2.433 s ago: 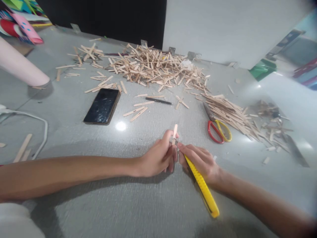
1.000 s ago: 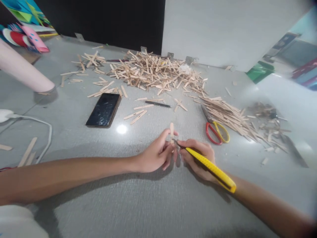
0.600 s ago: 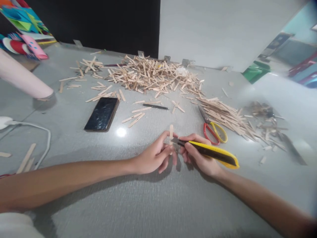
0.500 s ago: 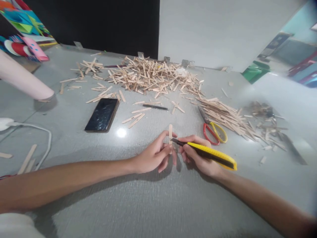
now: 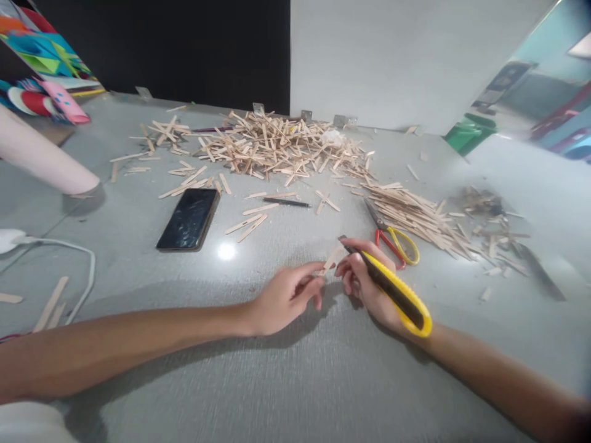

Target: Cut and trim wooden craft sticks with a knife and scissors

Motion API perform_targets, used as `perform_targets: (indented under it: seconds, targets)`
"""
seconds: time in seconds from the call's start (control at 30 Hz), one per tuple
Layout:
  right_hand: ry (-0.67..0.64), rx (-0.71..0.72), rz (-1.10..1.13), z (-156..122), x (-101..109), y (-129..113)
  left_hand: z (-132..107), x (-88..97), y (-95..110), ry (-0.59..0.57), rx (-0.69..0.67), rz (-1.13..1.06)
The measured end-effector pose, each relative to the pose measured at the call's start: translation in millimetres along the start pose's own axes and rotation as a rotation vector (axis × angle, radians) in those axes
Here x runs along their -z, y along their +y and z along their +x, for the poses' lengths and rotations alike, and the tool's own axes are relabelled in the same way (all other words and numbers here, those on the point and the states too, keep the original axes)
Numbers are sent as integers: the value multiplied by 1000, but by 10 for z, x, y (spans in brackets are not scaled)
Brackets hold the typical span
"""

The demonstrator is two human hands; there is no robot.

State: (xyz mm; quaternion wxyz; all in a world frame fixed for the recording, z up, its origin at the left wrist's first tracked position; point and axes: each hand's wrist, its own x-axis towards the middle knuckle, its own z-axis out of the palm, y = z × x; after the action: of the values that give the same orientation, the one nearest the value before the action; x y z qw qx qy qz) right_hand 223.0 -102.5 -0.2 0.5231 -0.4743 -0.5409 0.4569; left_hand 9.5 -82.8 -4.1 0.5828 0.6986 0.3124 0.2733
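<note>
Between the fingertips of my left hand point(image 5: 290, 295) is a wooden popsicle stick point(image 5: 331, 260), slanted up to the right and slightly blurred. My right hand point(image 5: 369, 286) is wrapped round a yellow and black utility knife point(image 5: 397, 292), its dark blade pointing up and left, just above the stick's far end. The blade looks apart from the stick, and the right fingers are close to it. Scissors point(image 5: 396, 245) with red and yellow handles lie just beyond my right hand.
A big heap of sticks point(image 5: 277, 144) lies at the back, with a tidier pile of sticks point(image 5: 415, 215) to the right. A phone point(image 5: 189, 218), a black pen point(image 5: 286, 202), a white cable point(image 5: 92, 271) and a metal blade point(image 5: 540, 271) also lie on the grey table point(image 5: 286, 387).
The stick has turned from upright to slanted in my left fingers. My right hand has tilted the knife more steeply, and its blade has come off the stick, up and right.
</note>
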Motion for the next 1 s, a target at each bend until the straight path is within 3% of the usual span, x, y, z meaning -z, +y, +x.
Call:
perform_targets:
  seconds: [0.2,0.3,0.4,0.5,0.57,0.67,0.83,0.9,1.0]
  targets:
    - [-66,27,3,-29,-30,15,0,23,4,-103,-6,100]
    - [2,105,-97,-18,-17,85,-7,10,-4,-3,9,65]
    - [-42,234,-438,-7,33,135,5,34,59,194,28,33]
    - [-269,398,-946,-20,98,87,44,131,212,287,-7,92]
    - [-384,428,-1207,-24,134,-1,70,218,334,309,-41,151]
    - [-402,328,-1393,40,212,-150,77,334,512,292,-58,194]
    - [-143,-16,-1715,338,529,-260,23,470,813,207,-15,178]
    - [-140,-108,-1718,435,681,-243,17,532,941,209,-14,162]
    - [-152,-125,-1667,505,851,-179,40,641,1122,204,-42,202]
